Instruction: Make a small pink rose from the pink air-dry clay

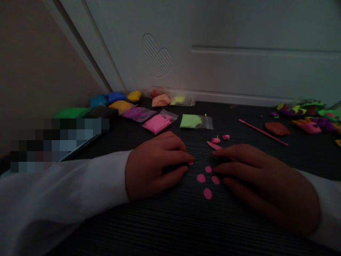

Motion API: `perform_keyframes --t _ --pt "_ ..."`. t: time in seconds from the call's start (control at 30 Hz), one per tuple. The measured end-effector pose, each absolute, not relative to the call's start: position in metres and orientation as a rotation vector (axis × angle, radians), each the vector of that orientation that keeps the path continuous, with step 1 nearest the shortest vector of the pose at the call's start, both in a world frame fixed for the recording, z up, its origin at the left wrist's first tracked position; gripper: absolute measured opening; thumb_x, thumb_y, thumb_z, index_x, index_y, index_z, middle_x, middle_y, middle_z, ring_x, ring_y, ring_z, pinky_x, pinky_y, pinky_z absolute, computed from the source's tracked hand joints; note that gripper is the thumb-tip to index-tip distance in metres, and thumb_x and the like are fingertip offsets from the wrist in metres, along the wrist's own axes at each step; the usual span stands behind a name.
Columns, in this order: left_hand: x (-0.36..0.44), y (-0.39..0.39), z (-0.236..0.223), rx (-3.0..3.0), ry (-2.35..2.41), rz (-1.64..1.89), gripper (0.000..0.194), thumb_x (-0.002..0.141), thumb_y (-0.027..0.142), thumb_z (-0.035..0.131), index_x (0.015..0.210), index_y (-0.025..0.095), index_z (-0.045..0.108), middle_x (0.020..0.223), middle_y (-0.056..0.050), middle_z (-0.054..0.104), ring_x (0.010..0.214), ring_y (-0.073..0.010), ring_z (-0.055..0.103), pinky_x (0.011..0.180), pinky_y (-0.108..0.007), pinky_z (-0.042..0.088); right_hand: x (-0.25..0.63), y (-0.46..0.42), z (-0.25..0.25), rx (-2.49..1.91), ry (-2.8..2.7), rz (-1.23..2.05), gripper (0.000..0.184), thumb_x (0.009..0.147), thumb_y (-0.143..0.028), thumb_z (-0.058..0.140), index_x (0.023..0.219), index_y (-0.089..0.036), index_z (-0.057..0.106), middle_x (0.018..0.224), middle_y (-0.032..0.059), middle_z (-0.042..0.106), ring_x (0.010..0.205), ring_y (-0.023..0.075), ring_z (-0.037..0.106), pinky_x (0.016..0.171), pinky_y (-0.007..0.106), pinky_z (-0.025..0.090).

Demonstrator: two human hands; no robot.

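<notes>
Okay, from my end of the feed: the left hand [156, 165] has its index fingertip right at a small pink piece [190, 163], thumb just below. Too dark for me to tell if it's properly pinched or just pressed against the table [160, 227]. The right hand [269, 188] looks relaxed, fingers spread and no grip that I can see, tips right beside the flat pink discs [200, 178]. There are four of those lying between the hands.

My guess is they're soft modelling clay: next to no weight, floppy, maybe a bit tacky, so easy to dent or tear. I'd lift one by the very edge with two fingertips and barely squeeze. Dig a nail in and you'd probably mark it.

Just past the right fingers there's a flat pink tool [213, 145], partly hidden by the hand. Looks stiff, so I'd grab it anywhere along its length. Behind that, two tiny pink buds [215, 140] that I'd treat as crushable, then farther back a pink bag [157, 123] and a light green bag [190, 121].
</notes>
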State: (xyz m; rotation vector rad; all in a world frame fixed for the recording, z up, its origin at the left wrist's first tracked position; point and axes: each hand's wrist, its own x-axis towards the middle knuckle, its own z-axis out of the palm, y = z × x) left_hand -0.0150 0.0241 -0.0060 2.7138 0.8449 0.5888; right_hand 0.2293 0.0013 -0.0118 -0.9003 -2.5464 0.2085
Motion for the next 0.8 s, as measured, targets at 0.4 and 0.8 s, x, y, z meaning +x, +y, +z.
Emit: perform_keyframes --t 0.4,0.8 --pt "-0.0141 0.0243 -0.0047 2.697 0.834 0.608 0.019 0.080 0.014 0.048 0.092 0.017 0.063 0.087 -0.005 0.055 0.084 -0.0152 0.047 0.074 -0.029 0.039 0.2291 0.0021 -0.0103 -0.888 -2.537 0.187 0.024 0.079 -0.014 0.047 0.098 -0.020 0.061 0.111 0.0062 0.057 0.100 0.0182 0.051 0.082 0.036 0.045" --pt "-0.0146 0.0268 -0.0059 2.666 0.815 0.615 0.016 0.079 0.011 0.050 0.085 0.016 0.063 0.084 -0.004 0.056 0.084 -0.0139 0.048 0.075 -0.027 0.038 0.2293 0.0026 -0.0106 -0.892 -2.547 0.202 0.025 0.080 -0.014 0.046 0.099 -0.021 0.061 0.111 0.0063 0.056 0.101 0.0179 0.050 0.083 0.036 0.044"
